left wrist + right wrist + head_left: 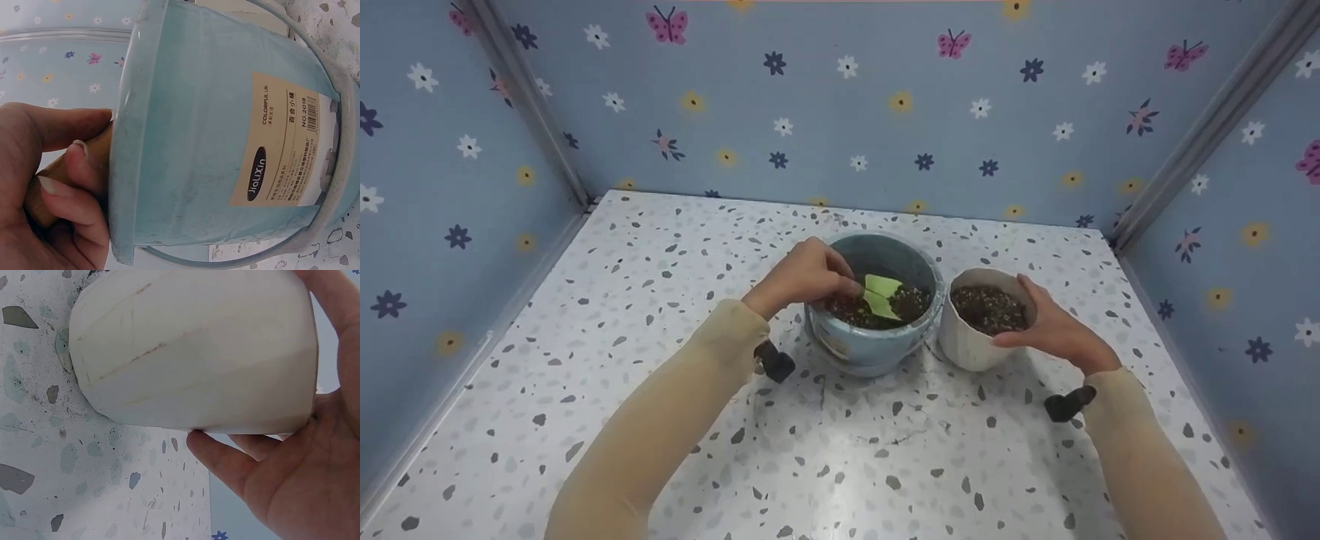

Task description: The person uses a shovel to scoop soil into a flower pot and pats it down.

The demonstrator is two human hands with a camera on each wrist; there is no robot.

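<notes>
My left hand [814,274] grips the wooden handle [45,205] of a small garden trowel over the light-blue bucket's left side. The trowel's green blade [883,289] lies among dark soil [911,304] inside the bucket [870,349]. In the left wrist view, fingers and thumb wrap the handle beside the bucket's rim [126,140]. My right hand [1061,330] holds the white faceted pot [967,349] at its right side, thumb toward me. Dark soil with pale specks [990,307] partly fills this pot. In the right wrist view, the pot's wall [191,354] stands against the palm and fingers.
Bucket and pot stand close side by side on a white speckled tabletop [660,247]. Blue walls [825,82] with flowers and butterflies enclose the back and both sides. A paper label [281,146] is on the bucket, and its handle [337,185] hangs down around the lower part.
</notes>
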